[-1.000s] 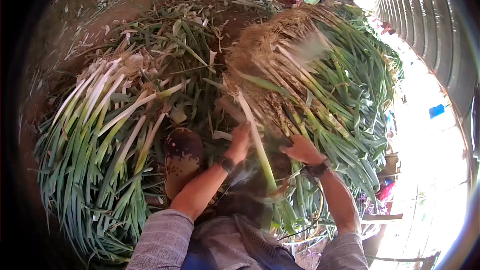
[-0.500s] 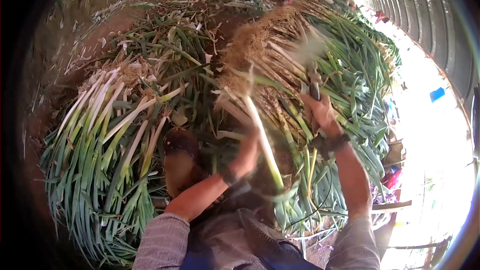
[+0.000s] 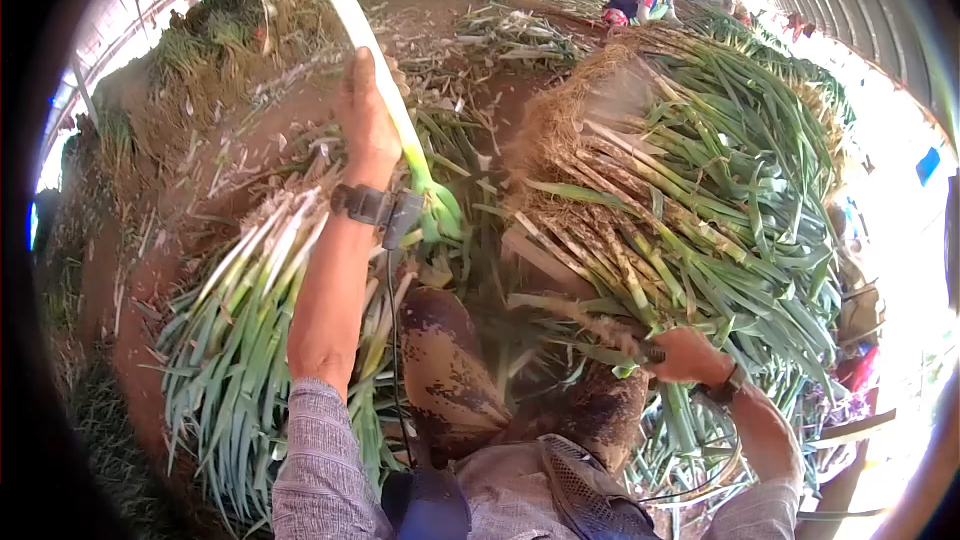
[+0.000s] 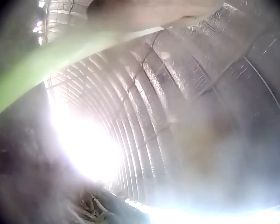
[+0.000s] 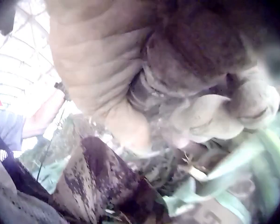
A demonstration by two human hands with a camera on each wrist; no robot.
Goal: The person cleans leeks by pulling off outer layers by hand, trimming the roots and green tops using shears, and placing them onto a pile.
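Left hand (image 3: 365, 130) had swung 1 leek (image 3: 378, 65) up from the rooted pile (image 3: 680, 190) and gripped its white shank high over the far end of the cleaned pile (image 3: 240, 320), likely moving it across. Right hand (image 3: 690, 355) sat low at the rooted pile's near edge, clenched on a dark tool handle (image 3: 650, 351). Both piles lay loose on dirt ground (image 3: 240, 155), no container.

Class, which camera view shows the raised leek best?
The head view: the whole leek, roots to green leaves, shows in the left hand. In the left wrist view the leek is only a blurred green strip; the right wrist view shows none of it plainly.
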